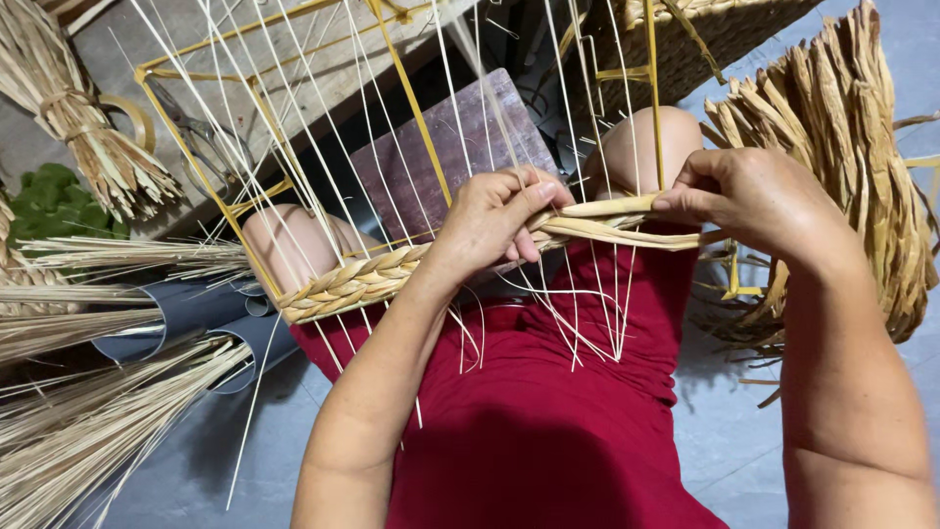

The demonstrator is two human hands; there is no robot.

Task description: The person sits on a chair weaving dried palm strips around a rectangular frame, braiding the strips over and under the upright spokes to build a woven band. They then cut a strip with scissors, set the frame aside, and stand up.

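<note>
A yellow metal wire frame (411, 98) rests across my knees, strung with thin pale upright strands (294, 127). A braided band of flat straw (352, 279) runs along its lower edge. My left hand (494, 220) pinches the straw where the braid ends. My right hand (749, 196) grips the loose straw strips (617, 220) just to the right, pulling them sideways. Both hands are closed on the same straw strips.
A bundle of dried straw (842, 147) lies at the right by a woven basket (705, 29). Tied straw bundles (88, 127) and thin stalks in grey pipes (186, 313) sit at the left. Pliers (201, 137) lie on a board behind the frame.
</note>
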